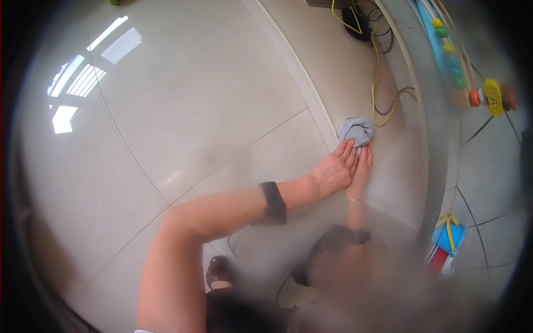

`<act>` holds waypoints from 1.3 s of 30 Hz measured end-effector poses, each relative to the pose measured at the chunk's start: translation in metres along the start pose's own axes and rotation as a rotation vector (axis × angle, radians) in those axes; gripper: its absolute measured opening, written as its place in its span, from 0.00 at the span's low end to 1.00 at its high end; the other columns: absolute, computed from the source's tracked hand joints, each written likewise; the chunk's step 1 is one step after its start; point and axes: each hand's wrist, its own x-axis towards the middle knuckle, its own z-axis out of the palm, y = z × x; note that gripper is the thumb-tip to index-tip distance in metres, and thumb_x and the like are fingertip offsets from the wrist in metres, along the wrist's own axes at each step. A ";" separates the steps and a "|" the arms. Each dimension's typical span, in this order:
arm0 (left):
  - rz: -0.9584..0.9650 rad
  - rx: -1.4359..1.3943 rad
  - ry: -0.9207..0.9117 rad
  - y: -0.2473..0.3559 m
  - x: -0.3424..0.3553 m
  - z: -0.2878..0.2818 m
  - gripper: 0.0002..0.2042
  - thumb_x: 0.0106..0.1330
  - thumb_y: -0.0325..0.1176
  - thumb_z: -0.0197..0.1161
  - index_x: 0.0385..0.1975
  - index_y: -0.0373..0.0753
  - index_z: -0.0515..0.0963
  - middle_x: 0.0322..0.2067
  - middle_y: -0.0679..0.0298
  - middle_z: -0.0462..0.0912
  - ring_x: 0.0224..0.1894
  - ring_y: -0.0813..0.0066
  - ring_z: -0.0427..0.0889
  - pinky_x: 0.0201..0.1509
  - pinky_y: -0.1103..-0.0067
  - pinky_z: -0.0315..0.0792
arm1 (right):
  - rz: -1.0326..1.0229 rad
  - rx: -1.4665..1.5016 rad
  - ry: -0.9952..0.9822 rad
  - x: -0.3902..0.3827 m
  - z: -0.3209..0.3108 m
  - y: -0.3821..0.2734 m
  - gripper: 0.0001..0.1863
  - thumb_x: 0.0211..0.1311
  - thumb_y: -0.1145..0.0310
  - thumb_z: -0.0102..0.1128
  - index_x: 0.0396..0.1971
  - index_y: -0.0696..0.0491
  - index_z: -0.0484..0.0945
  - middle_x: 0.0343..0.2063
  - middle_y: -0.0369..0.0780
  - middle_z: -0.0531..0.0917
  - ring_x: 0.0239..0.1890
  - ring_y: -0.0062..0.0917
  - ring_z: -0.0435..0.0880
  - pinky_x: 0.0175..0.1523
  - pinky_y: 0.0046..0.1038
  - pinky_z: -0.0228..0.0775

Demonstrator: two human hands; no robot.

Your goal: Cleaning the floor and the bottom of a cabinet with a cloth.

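Note:
A bunched grey cloth (356, 130) sits on a beige surface beside a pale raised strip. Both of my hands are at its near edge, side by side. My left hand (335, 170) has its fingers close together, with the tips pressed on the cloth. Just right of it, partly covered by it, my right hand (361, 171) also reaches the cloth with its fingertips. Folds of the cloth hide how far the right fingers go in. A dark band circles my left forearm, and a thin bracelet my right wrist.
Yellow (375, 77) and grey cables run just beyond the cloth, with a black object (356, 25) among them. A curved grey edge (430, 139) stands to the right. Past it are a bead toy (448, 50) and a blue and red item (448, 238). Glossy tiles (194, 100) lie left.

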 end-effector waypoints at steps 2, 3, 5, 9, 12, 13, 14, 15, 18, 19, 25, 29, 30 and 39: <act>-0.010 0.036 -0.050 -0.017 -0.004 -0.003 0.20 0.53 0.31 0.57 0.45 0.26 0.76 0.47 0.47 0.78 0.56 0.51 0.72 0.67 0.62 0.58 | 0.418 0.510 -0.019 0.000 0.006 -0.034 0.23 0.69 0.60 0.48 0.58 0.56 0.65 0.53 0.39 0.71 0.53 0.28 0.71 0.58 0.28 0.64; -0.002 0.057 -0.062 -0.028 0.005 -0.007 0.20 0.54 0.31 0.57 0.45 0.26 0.77 0.47 0.47 0.78 0.56 0.52 0.72 0.67 0.62 0.58 | 0.398 0.511 -0.025 0.010 0.009 -0.042 0.23 0.69 0.60 0.48 0.58 0.56 0.65 0.53 0.39 0.71 0.53 0.28 0.71 0.58 0.28 0.64; -0.045 0.096 -0.147 -0.051 0.020 -0.009 0.19 0.55 0.31 0.57 0.46 0.27 0.76 0.47 0.50 0.78 0.56 0.54 0.72 0.68 0.62 0.57 | 0.465 0.815 -0.086 0.040 0.027 -0.048 0.22 0.68 0.61 0.50 0.58 0.56 0.66 0.53 0.40 0.71 0.54 0.27 0.71 0.57 0.27 0.66; -0.249 0.257 -0.042 -0.146 0.035 -0.013 0.17 0.57 0.30 0.56 0.47 0.34 0.75 0.48 0.57 0.77 0.59 0.61 0.70 0.67 0.63 0.59 | 0.061 0.516 -0.272 0.129 0.098 -0.090 0.21 0.68 0.60 0.49 0.55 0.57 0.68 0.52 0.41 0.73 0.52 0.27 0.71 0.54 0.27 0.67; -0.312 0.284 0.000 -0.233 0.044 -0.044 0.16 0.58 0.28 0.54 0.48 0.34 0.73 0.49 0.56 0.77 0.60 0.59 0.70 0.65 0.61 0.60 | -0.619 -0.309 -0.106 0.200 0.169 -0.136 0.20 0.60 0.67 0.54 0.53 0.54 0.71 0.55 0.47 0.71 0.53 0.41 0.73 0.57 0.35 0.67; -0.362 0.311 0.008 -0.265 0.034 -0.053 0.17 0.58 0.25 0.53 0.49 0.35 0.71 0.49 0.58 0.75 0.61 0.60 0.68 0.65 0.61 0.61 | -0.600 -0.259 -0.194 0.204 0.192 -0.175 0.21 0.56 0.68 0.57 0.51 0.53 0.72 0.57 0.47 0.70 0.56 0.47 0.71 0.59 0.38 0.66; -0.361 0.289 0.069 -0.284 0.044 -0.058 0.18 0.57 0.23 0.52 0.49 0.34 0.70 0.49 0.57 0.75 0.61 0.59 0.68 0.65 0.61 0.61 | -0.668 -0.234 -0.141 0.236 0.211 -0.179 0.19 0.57 0.67 0.55 0.50 0.52 0.73 0.55 0.46 0.71 0.56 0.46 0.70 0.59 0.39 0.65; -0.378 0.282 0.107 -0.300 0.043 -0.058 0.19 0.56 0.21 0.51 0.49 0.34 0.70 0.49 0.56 0.75 0.61 0.59 0.68 0.64 0.62 0.61 | -0.637 -0.262 -0.086 0.236 0.223 -0.198 0.17 0.59 0.67 0.52 0.49 0.52 0.74 0.54 0.46 0.72 0.56 0.45 0.71 0.59 0.38 0.66; -0.419 0.391 0.122 -0.324 0.032 -0.066 0.18 0.60 0.30 0.52 0.51 0.33 0.71 0.52 0.52 0.75 0.59 0.59 0.71 0.63 0.67 0.61 | -0.620 -0.304 -0.260 0.223 0.231 -0.232 0.25 0.57 0.63 0.57 0.55 0.52 0.68 0.59 0.50 0.68 0.59 0.48 0.67 0.61 0.37 0.63; -0.408 0.373 0.126 -0.320 0.039 -0.063 0.18 0.60 0.30 0.52 0.51 0.33 0.71 0.52 0.52 0.75 0.59 0.59 0.71 0.63 0.67 0.61 | -0.636 -0.276 -0.311 0.235 0.229 -0.224 0.28 0.56 0.66 0.58 0.59 0.53 0.66 0.63 0.51 0.64 0.62 0.49 0.64 0.63 0.37 0.61; -0.284 0.360 0.144 -0.260 0.024 -0.042 0.15 0.53 0.27 0.56 0.41 0.30 0.76 0.43 0.53 0.78 0.54 0.54 0.73 0.62 0.68 0.63 | -0.651 -0.191 -0.117 0.189 0.202 -0.160 0.19 0.65 0.61 0.45 0.52 0.53 0.71 0.57 0.44 0.71 0.55 0.39 0.73 0.58 0.33 0.67; -0.203 0.061 -0.012 -0.157 0.038 -0.024 0.20 0.51 0.26 0.57 0.45 0.26 0.74 0.47 0.49 0.76 0.58 0.51 0.70 0.65 0.68 0.62 | -0.262 0.058 -0.129 0.128 0.112 -0.079 0.24 0.68 0.53 0.44 0.55 0.55 0.68 0.54 0.45 0.72 0.51 0.30 0.74 0.55 0.29 0.65; -0.175 0.046 -0.040 -0.137 0.030 -0.016 0.19 0.51 0.26 0.57 0.44 0.27 0.75 0.48 0.48 0.76 0.58 0.51 0.70 0.65 0.68 0.61 | 0.299 0.632 -0.198 0.098 0.089 -0.102 0.24 0.67 0.55 0.46 0.56 0.55 0.67 0.55 0.46 0.70 0.53 0.31 0.72 0.57 0.27 0.63; -0.103 -0.151 -0.078 -0.066 0.046 0.049 0.20 0.58 0.31 0.55 0.50 0.31 0.74 0.50 0.52 0.76 0.60 0.56 0.69 0.66 0.61 0.58 | 0.467 0.382 0.028 0.071 0.031 -0.025 0.24 0.69 0.53 0.42 0.50 0.59 0.71 0.50 0.45 0.74 0.51 0.32 0.74 0.55 0.28 0.66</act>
